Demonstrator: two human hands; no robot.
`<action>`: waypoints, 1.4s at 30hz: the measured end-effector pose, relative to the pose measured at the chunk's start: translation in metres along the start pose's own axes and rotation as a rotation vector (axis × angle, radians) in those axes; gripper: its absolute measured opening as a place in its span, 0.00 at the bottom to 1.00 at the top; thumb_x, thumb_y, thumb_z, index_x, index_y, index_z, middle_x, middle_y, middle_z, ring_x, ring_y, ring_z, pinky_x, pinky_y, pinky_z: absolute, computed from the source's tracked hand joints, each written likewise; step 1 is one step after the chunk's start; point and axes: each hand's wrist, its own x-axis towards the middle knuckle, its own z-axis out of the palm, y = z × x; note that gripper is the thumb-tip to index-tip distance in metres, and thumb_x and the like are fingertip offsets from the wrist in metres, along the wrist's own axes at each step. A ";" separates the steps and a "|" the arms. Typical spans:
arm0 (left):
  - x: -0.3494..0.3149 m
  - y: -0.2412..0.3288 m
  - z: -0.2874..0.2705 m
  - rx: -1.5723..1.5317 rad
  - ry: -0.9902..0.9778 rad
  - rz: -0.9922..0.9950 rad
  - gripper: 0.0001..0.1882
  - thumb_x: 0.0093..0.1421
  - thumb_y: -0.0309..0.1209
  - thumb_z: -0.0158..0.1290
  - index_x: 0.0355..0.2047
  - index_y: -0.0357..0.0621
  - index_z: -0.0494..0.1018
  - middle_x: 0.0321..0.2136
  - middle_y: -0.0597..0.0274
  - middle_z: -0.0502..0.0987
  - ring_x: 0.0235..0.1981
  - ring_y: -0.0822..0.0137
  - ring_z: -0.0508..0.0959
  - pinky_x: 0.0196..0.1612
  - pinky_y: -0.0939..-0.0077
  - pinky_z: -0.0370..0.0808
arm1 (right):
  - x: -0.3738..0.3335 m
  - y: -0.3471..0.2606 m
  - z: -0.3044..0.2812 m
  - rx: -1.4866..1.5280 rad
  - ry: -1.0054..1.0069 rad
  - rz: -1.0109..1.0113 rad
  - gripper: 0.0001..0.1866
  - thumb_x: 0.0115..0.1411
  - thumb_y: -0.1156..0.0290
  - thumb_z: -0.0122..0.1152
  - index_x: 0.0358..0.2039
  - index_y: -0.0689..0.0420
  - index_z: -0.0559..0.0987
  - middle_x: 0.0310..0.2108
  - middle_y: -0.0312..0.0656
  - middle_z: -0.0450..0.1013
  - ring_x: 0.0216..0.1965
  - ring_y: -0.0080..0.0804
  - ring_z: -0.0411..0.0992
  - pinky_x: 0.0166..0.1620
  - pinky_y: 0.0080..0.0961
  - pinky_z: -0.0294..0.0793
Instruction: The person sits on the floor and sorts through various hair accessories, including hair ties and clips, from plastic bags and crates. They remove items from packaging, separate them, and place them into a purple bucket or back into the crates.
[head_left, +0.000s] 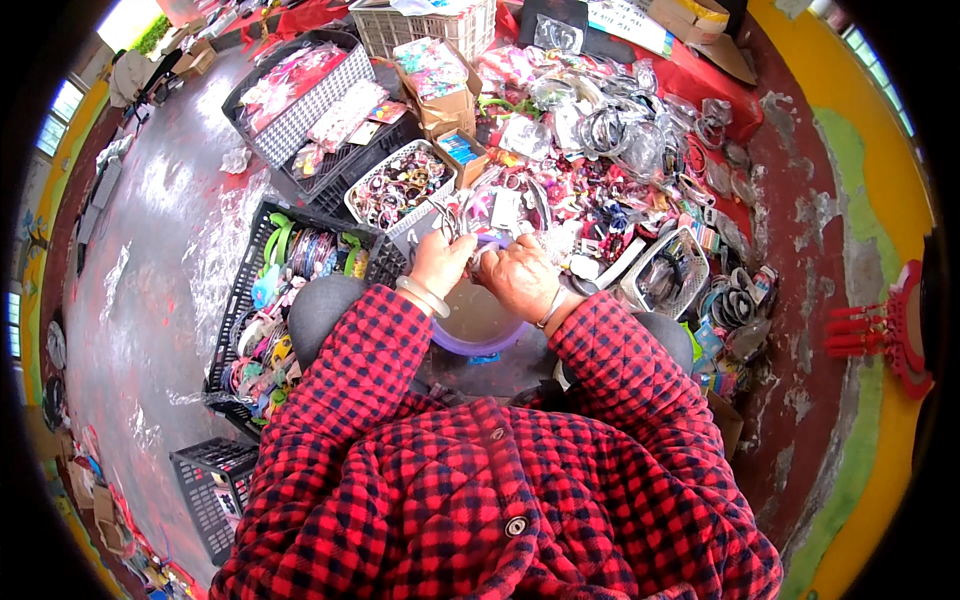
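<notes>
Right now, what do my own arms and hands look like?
Your long, quilted cloth sleeves are checked in red and near-black. The ungloved left hand has a thick, pale, round bangle at its wrist. The ungloved right hand has a thin, silvery band at its wrist.

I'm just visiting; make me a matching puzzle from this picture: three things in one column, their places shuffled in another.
1. Round basin with purple rim
2. Pale round bangle
3. Red tasselled ornament

A. Around the wrist of the left hand
B. Picture's far right, by the yellow-and-green wall
C. Partly covered by the left hand and right hand

Pairs: 1-C, 2-A, 3-B
</notes>
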 end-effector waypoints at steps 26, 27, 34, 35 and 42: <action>-0.004 0.027 -0.015 -0.659 -0.235 -0.253 0.14 0.60 0.39 0.46 0.28 0.40 0.71 0.22 0.59 0.75 0.12 0.77 0.68 0.13 0.85 0.61 | -0.002 0.001 -0.017 0.201 -0.113 0.139 0.11 0.48 0.65 0.59 0.22 0.57 0.68 0.18 0.43 0.67 0.25 0.42 0.68 0.35 0.35 0.64; -0.004 0.027 -0.016 -0.675 -0.239 -0.253 0.14 0.60 0.39 0.46 0.26 0.40 0.71 0.21 0.58 0.75 0.12 0.76 0.68 0.14 0.85 0.61 | -0.001 0.001 -0.017 0.229 -0.107 0.137 0.12 0.48 0.65 0.59 0.22 0.57 0.67 0.18 0.44 0.66 0.25 0.43 0.67 0.35 0.34 0.64; -0.005 0.050 -0.035 -0.660 -0.214 -0.389 0.15 0.59 0.38 0.46 0.23 0.39 0.69 0.17 0.56 0.72 0.09 0.78 0.60 0.13 0.85 0.57 | -0.006 0.009 -0.023 0.277 -0.171 -0.051 0.10 0.46 0.67 0.59 0.22 0.56 0.68 0.21 0.41 0.67 0.28 0.38 0.67 0.38 0.31 0.64; -0.005 0.052 -0.040 -0.654 -0.218 -0.385 0.15 0.59 0.38 0.46 0.23 0.39 0.69 0.17 0.56 0.72 0.09 0.78 0.60 0.13 0.85 0.56 | -0.007 0.013 -0.023 0.273 -0.170 -0.090 0.09 0.45 0.67 0.59 0.22 0.56 0.68 0.21 0.40 0.67 0.29 0.38 0.67 0.38 0.31 0.63; 0.000 0.050 -0.053 -0.640 -0.222 -0.391 0.14 0.58 0.37 0.49 0.29 0.37 0.71 0.20 0.58 0.74 0.09 0.78 0.62 0.13 0.88 0.58 | -0.015 0.022 -0.013 0.230 -0.212 -0.147 0.08 0.44 0.69 0.57 0.23 0.55 0.69 0.22 0.39 0.67 0.29 0.36 0.67 0.39 0.31 0.63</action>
